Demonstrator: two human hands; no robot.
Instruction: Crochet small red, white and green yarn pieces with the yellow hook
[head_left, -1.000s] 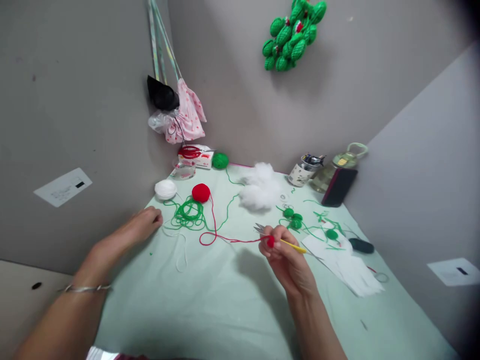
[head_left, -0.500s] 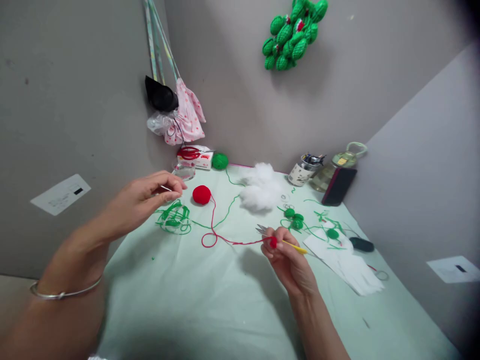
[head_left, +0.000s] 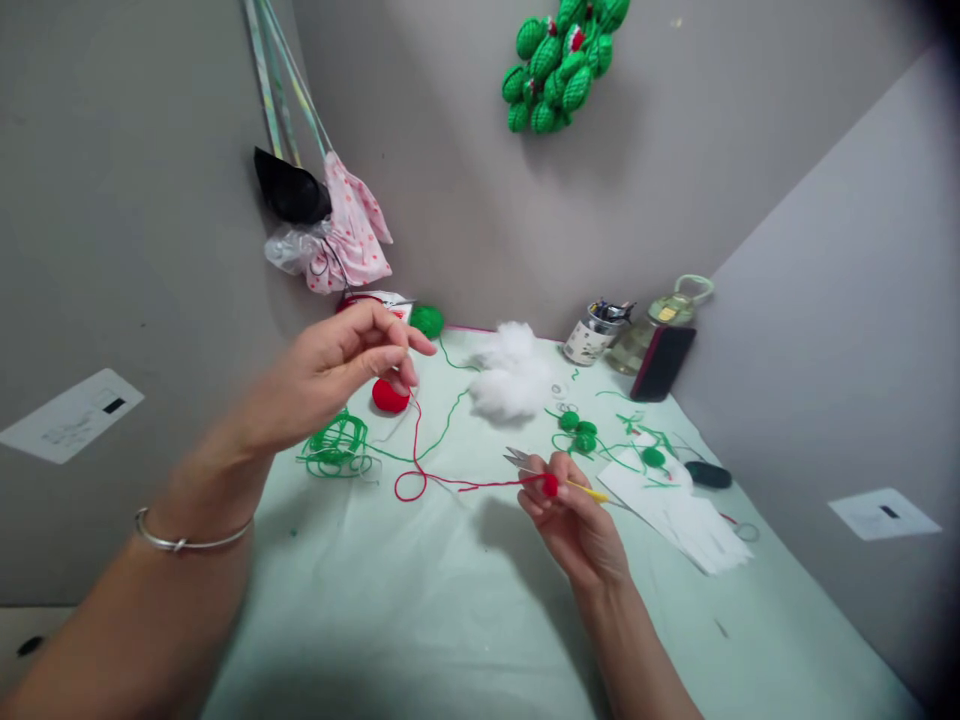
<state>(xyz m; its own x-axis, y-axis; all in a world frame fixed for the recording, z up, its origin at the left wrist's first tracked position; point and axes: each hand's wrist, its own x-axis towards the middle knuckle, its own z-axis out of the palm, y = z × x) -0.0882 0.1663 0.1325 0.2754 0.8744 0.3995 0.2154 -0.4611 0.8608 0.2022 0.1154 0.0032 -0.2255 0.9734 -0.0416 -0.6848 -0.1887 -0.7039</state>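
Note:
My left hand (head_left: 352, 370) is raised over the left of the table. Its thumb and fingers are closed together, and a thin pale strand seems to hang from the fingertips. A red yarn ball (head_left: 390, 396) lies below them, partly covered. My right hand (head_left: 574, 520) pinches a small red yarn piece (head_left: 550, 485). Red yarn (head_left: 439, 478) trails from it in a loop toward the ball. Pointed scissor blades (head_left: 517, 458) and a yellow handle (head_left: 589, 491) show on either side of my right fingers; whether these are held or lie behind is unclear.
Tangled green yarn (head_left: 336, 443) lies at left, white stuffing (head_left: 510, 375) at the back. Small green balls (head_left: 577, 430), white paper (head_left: 675, 510) and a dark oval case (head_left: 708, 474) are at right. A pen tin (head_left: 589, 338), phone (head_left: 664, 363) and bottle (head_left: 671, 310) stand behind.
My left hand has moved right and slightly up, from above the green tangle to above the red ball. My right hand keeps its grip. The whole view has shifted slightly.

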